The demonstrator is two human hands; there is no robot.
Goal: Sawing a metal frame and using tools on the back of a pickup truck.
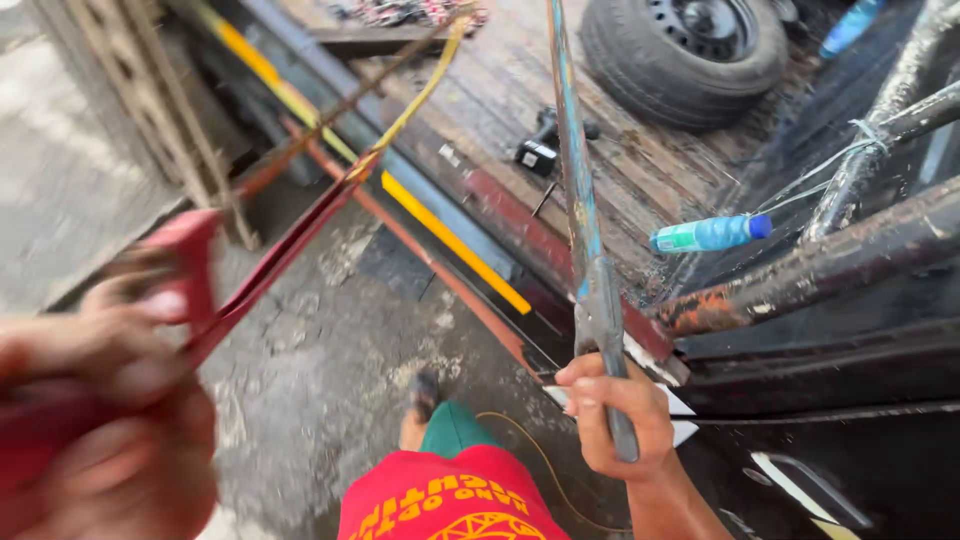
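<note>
The left hand point(110, 400), blurred and close to the camera, is clenched on a red strap point(250, 280) pulled taut toward the truck bed point(520, 110). The right hand point(612, 410), forearm raised, grips a long metal bar point(585, 230) standing at the bed's edge. This looks like strapping work; next calls for steady tension. A tyre point(685, 50) lies beyond.

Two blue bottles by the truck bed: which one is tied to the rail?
The bottle with the blue cap, lying sideways, hangs by cord from the rusty rail, right of the bar. The other bottle lies loose beside the tyre.
</note>
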